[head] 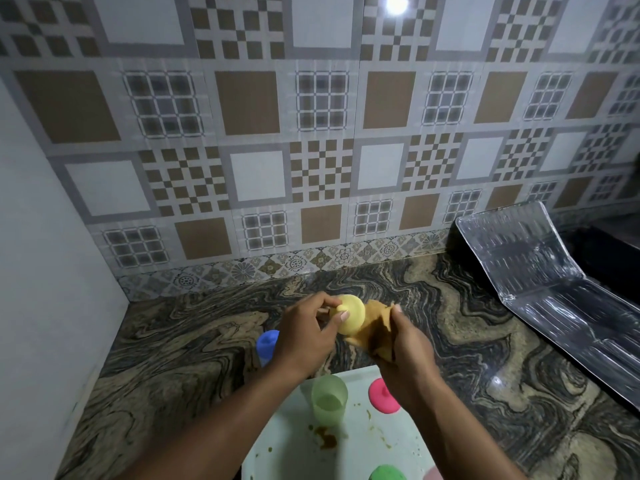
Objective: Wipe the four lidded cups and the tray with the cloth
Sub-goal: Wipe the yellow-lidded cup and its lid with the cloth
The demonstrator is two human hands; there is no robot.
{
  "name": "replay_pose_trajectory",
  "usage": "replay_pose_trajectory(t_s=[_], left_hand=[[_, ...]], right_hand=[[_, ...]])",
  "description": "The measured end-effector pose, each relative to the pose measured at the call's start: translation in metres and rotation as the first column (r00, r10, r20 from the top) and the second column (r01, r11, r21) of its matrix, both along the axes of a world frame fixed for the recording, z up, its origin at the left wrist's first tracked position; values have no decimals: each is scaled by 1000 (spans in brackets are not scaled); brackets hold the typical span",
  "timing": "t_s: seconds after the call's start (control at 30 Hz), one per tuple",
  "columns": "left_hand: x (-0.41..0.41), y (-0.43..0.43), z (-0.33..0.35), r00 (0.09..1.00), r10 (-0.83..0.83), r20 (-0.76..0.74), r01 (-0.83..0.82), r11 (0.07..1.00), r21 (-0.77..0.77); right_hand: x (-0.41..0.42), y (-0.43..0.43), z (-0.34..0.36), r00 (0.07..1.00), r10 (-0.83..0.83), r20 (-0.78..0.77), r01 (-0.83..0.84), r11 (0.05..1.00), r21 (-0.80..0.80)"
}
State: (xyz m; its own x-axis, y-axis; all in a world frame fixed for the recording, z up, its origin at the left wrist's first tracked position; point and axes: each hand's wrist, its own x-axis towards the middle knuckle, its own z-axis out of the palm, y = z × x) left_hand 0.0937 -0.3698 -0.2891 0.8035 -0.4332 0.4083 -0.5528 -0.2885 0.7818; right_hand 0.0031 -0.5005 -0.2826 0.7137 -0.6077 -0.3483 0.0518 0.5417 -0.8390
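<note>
Marbled table (194, 344) across the whole lower view, foil-lined sheet (540, 271) at three o'clock against the tiled wall. White tray (287, 441) at six o'clock, smeared with brown stains near its middle, so not yet wiped. On the tray: open green cup (329, 396) without its lid, pink lid (382, 396) beside it, green lid (388, 473) and a pale pink edge at the bottom rim. Blue-lidded cup (267, 344) off the tray at nine o'clock. Held above the table at centre: yellow lid (350, 314), pinched at its edge by left hand (304, 337), fingers clamped on it. Right hand (405, 344) bunched around brown cloth (372, 332), pressed against the lid's right side. Step in hand, apparently: wiping the yellow lid. Next, likely: turning the lid to reach its other face, then the remaining pieces and tray stains.
</note>
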Motion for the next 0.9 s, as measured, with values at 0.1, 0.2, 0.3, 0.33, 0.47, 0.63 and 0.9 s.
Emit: replay_pose_trajectory(t_s=[0.1,0.2,0.3,0.33,0.47,0.63,0.9], left_hand=[[-6,-5,-3,997,28,75,-29,999,17],[-7,-2,-8,993,12,114,-17,999,42],[-8,0,-11,990,17,141,-25,998,56],[-9,-1,-11,990,19,139,-27,998,57],[-1,3,-9,994,90,66,-94,993,64],[36,30,-10,990,137,-40,-120,953,278],[55,27,-32,999,47,6,-42,826,562]], right_hand=[[3,18,-7,995,90,39,-82,984,-159],[3,21,-17,994,100,32,-81,926,-369],[4,19,-20,998,68,-18,-69,909,-412],[6,20,-19,998,50,-39,-61,917,-394],[11,11,-18,980,-110,-164,82,982,-172],[12,-15,-11,982,-36,-186,60,990,125],[32,-12,-33,963,143,-230,-108,981,160]])
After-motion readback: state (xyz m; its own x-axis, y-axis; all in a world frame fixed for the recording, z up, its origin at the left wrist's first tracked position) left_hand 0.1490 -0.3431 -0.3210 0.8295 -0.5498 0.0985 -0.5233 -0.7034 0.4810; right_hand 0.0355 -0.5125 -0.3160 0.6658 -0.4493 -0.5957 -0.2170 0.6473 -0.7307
